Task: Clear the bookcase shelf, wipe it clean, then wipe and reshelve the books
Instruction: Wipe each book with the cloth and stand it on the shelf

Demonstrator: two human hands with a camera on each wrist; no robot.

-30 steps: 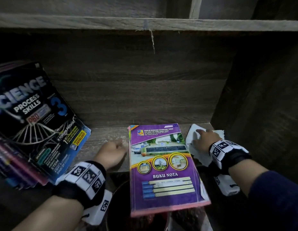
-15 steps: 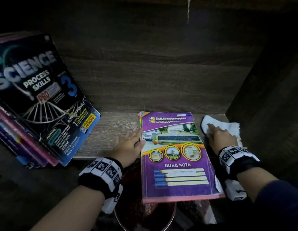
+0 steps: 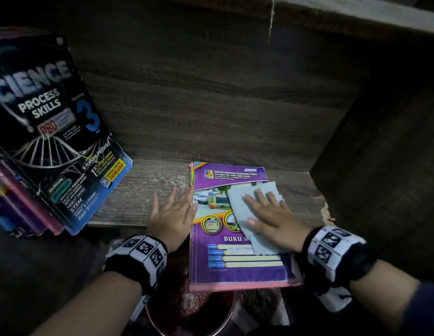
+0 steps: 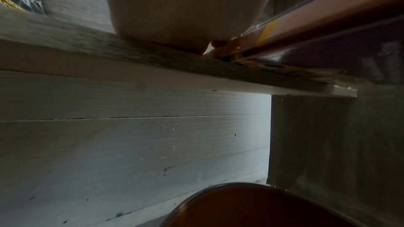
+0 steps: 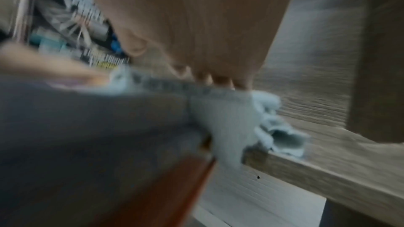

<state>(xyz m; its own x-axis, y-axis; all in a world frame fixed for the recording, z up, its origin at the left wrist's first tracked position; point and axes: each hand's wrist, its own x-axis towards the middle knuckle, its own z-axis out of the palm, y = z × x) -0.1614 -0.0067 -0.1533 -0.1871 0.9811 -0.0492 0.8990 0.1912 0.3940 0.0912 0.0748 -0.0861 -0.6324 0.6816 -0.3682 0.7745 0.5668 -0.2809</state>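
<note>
1. Now that your right hand (image 3: pixel 271 220) has brought the cloth (image 3: pixel 253 214) from the shelf (image 3: pixel 148 187) onto the purple notebook (image 3: pixel 237 270), fingers spread flat, book-wiping has begun.
2. Your left hand (image 3: pixel 172 214), fingers spread, now braces the notebook's spine; it overhangs the shelf edge.

Head view: above, in front of shelf (image 3: pixel 148 190), facing down into it. Left wrist: under shelf edge (image 4: pixel 153 58), very close. Right wrist: at shelf edge (image 5: pixel 328 170) (blurred). All share shelf front.
</note>
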